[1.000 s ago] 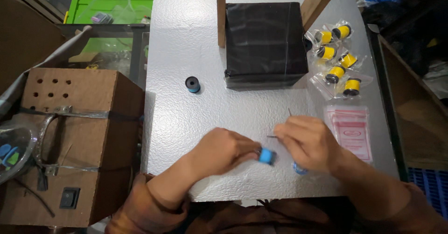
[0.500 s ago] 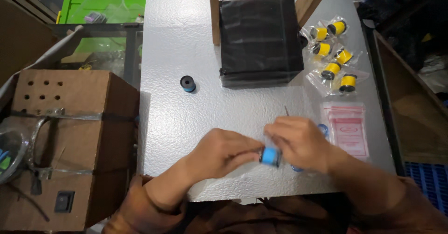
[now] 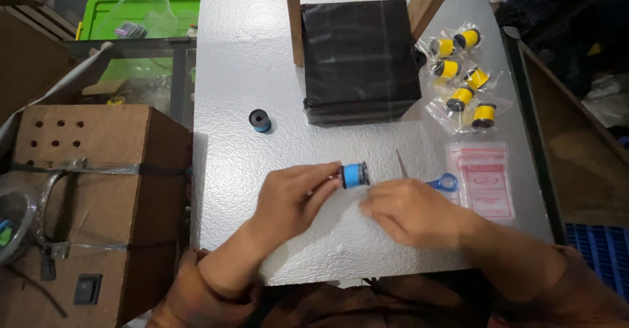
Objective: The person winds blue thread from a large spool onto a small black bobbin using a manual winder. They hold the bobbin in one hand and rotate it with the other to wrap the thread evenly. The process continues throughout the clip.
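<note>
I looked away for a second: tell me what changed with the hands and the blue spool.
The left hand now holds the blue spool alone, out in plain view at its fingertips. The right hand has come off it and drawn slightly to the right. The black box, lone spool and bagged yellow spools stayed put.

Left hand (image 3: 295, 200) pinches a blue spool (image 3: 354, 175) by its black end, fingertips wrapped on it just above the white table (image 3: 242, 53). Right hand (image 3: 409, 210) sits just beside the spool, fingers curled, with blue-handled scissors (image 3: 436, 182) peeking out behind it. A second blue spool (image 3: 261, 120) stands alone, well apart. Bagged yellow spools (image 3: 462, 72) cluster beside the black box (image 3: 359, 56), with empty zip bags (image 3: 486, 181) near the right hand
</note>
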